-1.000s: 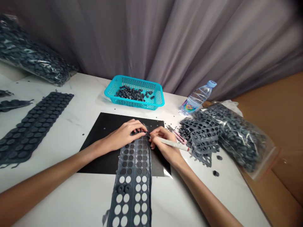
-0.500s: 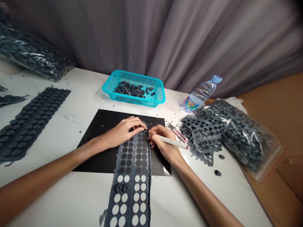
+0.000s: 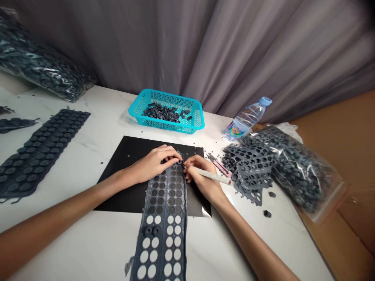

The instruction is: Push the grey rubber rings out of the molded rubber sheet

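A long dark rubber sheet (image 3: 166, 226) with rows of round holes lies lengthwise in front of me, its far part over a black mat (image 3: 120, 171). Two ring-shaped rubber pieces (image 3: 152, 231) sit in one row of it. My left hand (image 3: 162, 158) is closed at the far end of the sheet, thumb and fingertips pinching its edge by a small dark round piece. My right hand (image 3: 202, 171) grips a slim pen-like tool (image 3: 212, 175) with a white wrapped handle and reddish end. The tool's tip meets the sheet's far right corner beside my left fingertips; its shape is too small to make out.
A turquoise basket (image 3: 137, 113) of small dark rubber pieces stands behind the mat. To the right are pink-handled snips (image 3: 221, 167), holed rubber scraps (image 3: 253, 168), a water bottle (image 3: 246, 119) and a bag of pieces (image 3: 304, 171). Leftward lie another studded sheet (image 3: 43, 148) and a bag (image 3: 43, 62).
The view has shifted slightly. Both hands keep nearly the same place at the far end of the sheet, with the pen-like tool still in my right hand.
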{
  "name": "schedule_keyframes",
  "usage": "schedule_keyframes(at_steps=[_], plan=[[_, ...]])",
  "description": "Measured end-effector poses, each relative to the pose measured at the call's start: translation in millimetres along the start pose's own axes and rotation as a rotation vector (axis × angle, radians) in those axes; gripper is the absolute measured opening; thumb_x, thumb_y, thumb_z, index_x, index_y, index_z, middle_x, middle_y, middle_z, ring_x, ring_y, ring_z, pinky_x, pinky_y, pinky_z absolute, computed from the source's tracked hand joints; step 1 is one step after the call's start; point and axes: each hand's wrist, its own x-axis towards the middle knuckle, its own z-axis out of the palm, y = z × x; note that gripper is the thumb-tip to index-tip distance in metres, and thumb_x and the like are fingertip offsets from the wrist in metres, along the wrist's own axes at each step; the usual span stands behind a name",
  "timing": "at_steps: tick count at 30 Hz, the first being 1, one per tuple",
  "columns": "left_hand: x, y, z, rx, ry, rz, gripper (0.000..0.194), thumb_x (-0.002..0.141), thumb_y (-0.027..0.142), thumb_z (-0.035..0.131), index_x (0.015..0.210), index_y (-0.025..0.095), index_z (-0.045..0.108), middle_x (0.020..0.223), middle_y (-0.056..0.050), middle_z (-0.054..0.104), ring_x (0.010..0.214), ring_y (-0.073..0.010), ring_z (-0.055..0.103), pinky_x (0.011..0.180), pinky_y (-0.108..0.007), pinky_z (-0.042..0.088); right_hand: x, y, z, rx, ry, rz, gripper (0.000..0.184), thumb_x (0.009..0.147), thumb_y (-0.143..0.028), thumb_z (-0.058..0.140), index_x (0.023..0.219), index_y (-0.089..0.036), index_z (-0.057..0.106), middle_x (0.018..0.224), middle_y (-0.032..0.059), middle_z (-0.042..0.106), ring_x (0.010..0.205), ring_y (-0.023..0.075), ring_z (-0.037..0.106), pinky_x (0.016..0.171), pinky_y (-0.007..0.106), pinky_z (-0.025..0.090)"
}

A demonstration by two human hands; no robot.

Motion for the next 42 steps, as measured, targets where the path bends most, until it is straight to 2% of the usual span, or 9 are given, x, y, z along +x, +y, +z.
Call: schedule_keyframes(at_steps=[11, 14, 16, 18, 22, 27, 32, 36, 42], plan=[[-6.3, 13.9, 2.2, 0.284, -0.099, 0.119, 0.026, 0.112, 0.027, 0.048, 0.116, 0.023, 0.073, 0.121, -0.007, 0.07, 0.113, -0.0257, 0.063, 0.101, -0.041, 0.051, -2.0, -6.4, 3.2, -0.105, 0.001, -0.04, 0.006, 0.093, -0.024, 0.061, 0.09, -0.02, 0.065, 0.072, -0.0026, 0.064, 0.06, 0.0141, 0.06, 0.058, 0.024, 0.045], [-3.0, 15.9, 8.0, 0.118, 0.13, 0.036, 0.023, 0.111, 0.03, 0.049, 0.107, 0.021, 0.07, 0.112, -0.007, 0.071, 0.106, -0.0239, 0.064, 0.101, -0.041, 0.052, -4.7, -10.3, 4.7, -0.184, 0.015, -0.06, 0.01, 0.095, -0.027, 0.062, 0.088, -0.02, 0.064, 0.069, -0.0036, 0.06, 0.06, 0.0136, 0.055, 0.056, 0.024, 0.039], [1.1, 14.1, 9.9, -0.134, 0.391, -0.109, 0.02, 0.11, 0.037, 0.054, 0.105, 0.021, 0.065, 0.108, -0.006, 0.069, 0.102, -0.0216, 0.065, 0.097, -0.037, 0.055, -5.6, -10.7, 4.8, -0.189, 0.019, -0.052, 0.011, 0.095, -0.028, 0.062, 0.088, -0.02, 0.064, 0.07, -0.0034, 0.06, 0.061, 0.0138, 0.055, 0.056, 0.023, 0.038], [4.4, 10.0, 9.7, -0.399, 0.511, -0.219, 0.023, 0.107, 0.043, 0.059, 0.106, 0.021, 0.063, 0.112, -0.006, 0.068, 0.102, -0.02, 0.065, 0.091, -0.033, 0.057, -5.3, -9.5, 3.7, -0.126, 0.008, -0.012, 0.009, 0.095, -0.027, 0.062, 0.091, -0.019, 0.065, 0.073, -0.0024, 0.063, 0.063, 0.0144, 0.058, 0.056, 0.023, 0.041], [2.7, 2.4, 9.8, -0.573, 0.407, -0.252, 0.025, 0.1, 0.043, 0.07, 0.105, 0.019, 0.065, 0.113, -0.007, 0.071, 0.1, -0.0192, 0.067, 0.09, -0.032, 0.057, -2.8, -5.7, -1.0, 0.037, 0.008, 0.021, 0.015, 0.098, -0.033, 0.062, 0.1, -0.018, 0.066, 0.078, -0.0002, 0.067, 0.059, 0.0134, 0.059, 0.054, 0.023, 0.047], [-1.1, 5.3, 6.8, -0.357, 0.381, -0.211, 0.023, 0.102, 0.042, 0.067, 0.111, 0.02, 0.068, 0.112, -0.006, 0.073, 0.098, -0.02, 0.069, 0.093, -0.034, 0.055, -1.6, -2.1, -2.1, 0.024, 0.07, -0.012, 0.016, 0.1, -0.036, 0.062, 0.101, -0.019, 0.065, 0.075, -0.0012, 0.066, 0.057, 0.012, 0.055, 0.049, 0.021, 0.042], [43.4, -8.3, -35.7, 0.223, 0.407, 0.031, 0.016, 0.105, 0.031, 0.062, 0.114, 0.022, 0.071, 0.115, -0.005, 0.075, 0.105, -0.0225, 0.065, 0.107, -0.041, 0.047, 0.1, 1.9, 0.0, -0.024, 0.062, -0.004, 0.017, 0.102, -0.037, 0.06, 0.102, -0.02, 0.064, 0.075, -0.0007, 0.066, 0.058, 0.0128, 0.055, 0.049, 0.022, 0.042], [81.8, -23.8, -69.4, 0.359, 0.377, 0.031, 0.022, 0.105, 0.019, 0.056, 0.122, 0.021, 0.07, 0.138, -0.008, 0.071, 0.132, -0.0263, 0.056, 0.118, -0.05, 0.04, 0.0, 2.2, -1.9, -0.028, 0.061, -0.005, 0.019, 0.101, -0.039, 0.06, 0.101, -0.02, 0.063, 0.076, -0.0001, 0.066, 0.059, 0.0137, 0.057, 0.049, 0.023, 0.044], [25.3, 11.0, -43.2, 0.208, 0.165, 0.044, 0.018, 0.108, 0.032, 0.056, 0.113, 0.021, 0.068, 0.116, -0.006, 0.068, 0.107, -0.0212, 0.066, 0.101, -0.038, 0.053, -0.4, -1.3, 0.1, -0.005, 0.017, -0.011, 0.009, 0.096, -0.03, 0.064, 0.096, -0.021, 0.062, 0.074, -0.0022, 0.064, 0.056, 0.0118, 0.055, 0.048, 0.021, 0.042]])
